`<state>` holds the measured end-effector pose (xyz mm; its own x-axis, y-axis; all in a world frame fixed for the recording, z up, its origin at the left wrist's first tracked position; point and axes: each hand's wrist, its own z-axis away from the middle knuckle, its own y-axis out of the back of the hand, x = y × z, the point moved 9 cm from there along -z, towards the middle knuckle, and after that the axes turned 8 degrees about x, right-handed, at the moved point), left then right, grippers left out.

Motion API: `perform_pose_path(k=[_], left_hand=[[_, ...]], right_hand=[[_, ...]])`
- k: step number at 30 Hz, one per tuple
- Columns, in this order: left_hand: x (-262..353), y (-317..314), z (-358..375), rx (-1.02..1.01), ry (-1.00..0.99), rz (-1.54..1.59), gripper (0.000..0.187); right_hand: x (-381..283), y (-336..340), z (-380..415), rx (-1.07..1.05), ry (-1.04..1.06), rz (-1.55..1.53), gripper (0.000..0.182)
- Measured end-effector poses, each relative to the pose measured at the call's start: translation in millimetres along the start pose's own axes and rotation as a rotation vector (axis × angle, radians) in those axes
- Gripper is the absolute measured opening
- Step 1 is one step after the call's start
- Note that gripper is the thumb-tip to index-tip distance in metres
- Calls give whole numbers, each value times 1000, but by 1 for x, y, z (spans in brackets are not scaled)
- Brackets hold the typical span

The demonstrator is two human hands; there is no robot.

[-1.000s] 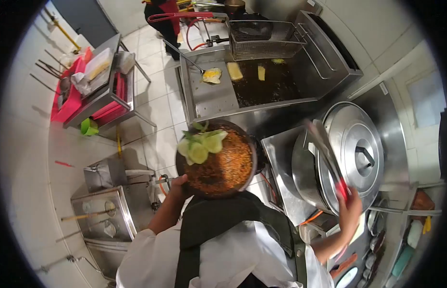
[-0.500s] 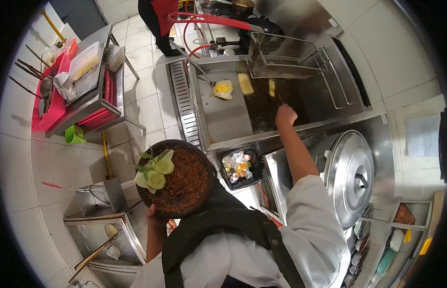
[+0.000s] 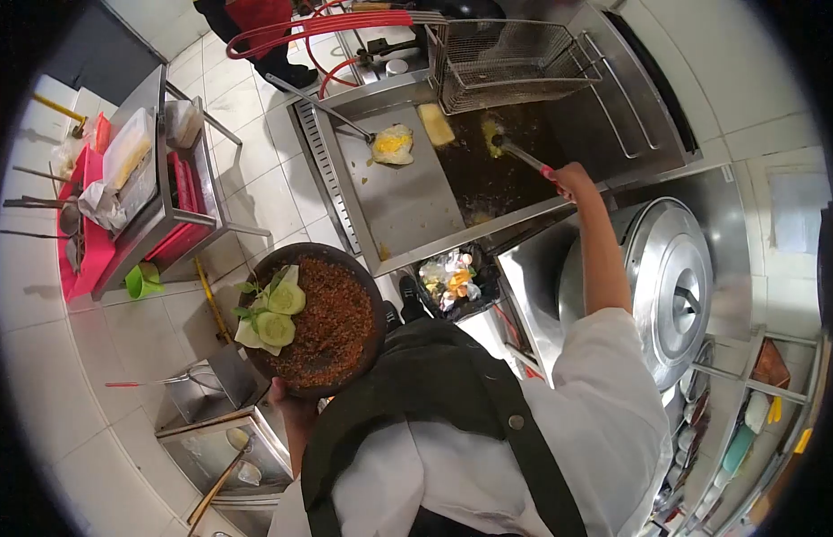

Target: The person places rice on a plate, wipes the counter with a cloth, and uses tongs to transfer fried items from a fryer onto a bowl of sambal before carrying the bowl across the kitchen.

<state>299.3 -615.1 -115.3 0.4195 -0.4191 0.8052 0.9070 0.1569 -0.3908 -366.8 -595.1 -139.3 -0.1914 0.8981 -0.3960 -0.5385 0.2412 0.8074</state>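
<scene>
My left hand holds the lower rim of a dark round stone bowl with red-brown sauce, cucumber slices and green leaves on one side. My right hand is closed around the red handle of a metal utensil. Its far end is in the dark oil of the fryer, at a small yellow piece. A yellow block lies at the oil's left edge. On the metal tray beside it, a fried egg touches a ladle.
A wire basket with red handles rests over the fryer's far side. A large lidded pot stands at the right. Below the fryer is a bin. A metal table is at the left. Another person stands at the top.
My right hand has moved right and up, and the utensil's red handle now shows. The yellow piece in the oil now touches its end. The whole view has shifted.
</scene>
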Motion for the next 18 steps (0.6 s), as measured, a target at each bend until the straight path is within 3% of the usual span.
perform_pose_path(k=[2,5,8,11,18], left_hand=[[2,-10,-6,-54,-32,-22,74],[-3,-9,-13,-67,-36,-5,75],[-7,-13,-10,4,72,78,78],[-12,-15,-11,13,119,96,81],[-9,-10,-1,-6,80,152,78]], right_hand=[[-12,24,22,173,268,264,36],[-27,46,66,423,504,158,44],[-46,17,66,245,551,119,39],[-45,-40,24,-52,325,-58,37],[-53,-98,-20,-374,-7,-330,33]])
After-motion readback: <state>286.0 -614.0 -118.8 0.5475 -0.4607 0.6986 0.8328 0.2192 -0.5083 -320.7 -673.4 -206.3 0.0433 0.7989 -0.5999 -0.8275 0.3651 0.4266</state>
